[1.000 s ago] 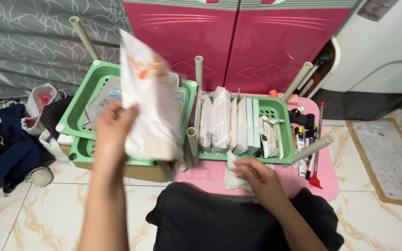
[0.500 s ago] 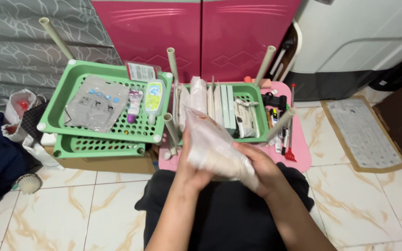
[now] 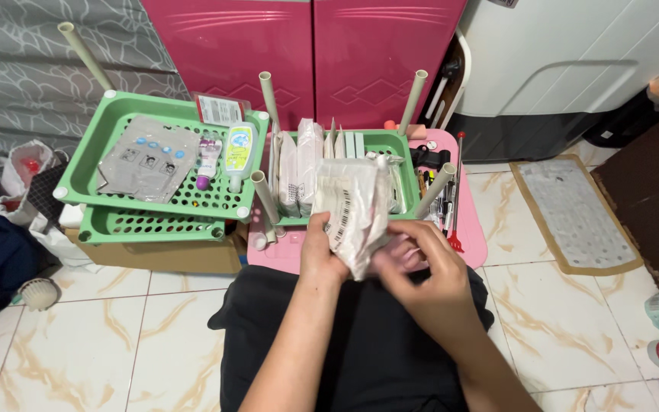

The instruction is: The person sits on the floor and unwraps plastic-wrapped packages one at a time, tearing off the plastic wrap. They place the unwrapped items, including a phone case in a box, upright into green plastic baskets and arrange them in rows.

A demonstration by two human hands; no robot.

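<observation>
Both my hands hold a soft white plastic packet (image 3: 354,210) upright above my lap. My left hand (image 3: 319,254) grips its lower left edge and my right hand (image 3: 413,263) closes on its lower right corner. The packet stands in front of a green perforated tray (image 3: 384,142) that holds several white packets and flat boxes on edge. My black trousers (image 3: 360,343) fill the lower part of the view.
A second green tray (image 3: 93,164) at the left holds a grey pouch (image 3: 149,159) and two small bottles (image 3: 230,152), over another tray and a cardboard box. Pens lie on a pink stand (image 3: 470,229). Pink cabinet doors behind, a mat (image 3: 570,210) at right, clothes at left.
My left hand brought the white packet down from over the left tray to my lap. My right hand joined it, and together they turned the packet upright. The view shifted right.
</observation>
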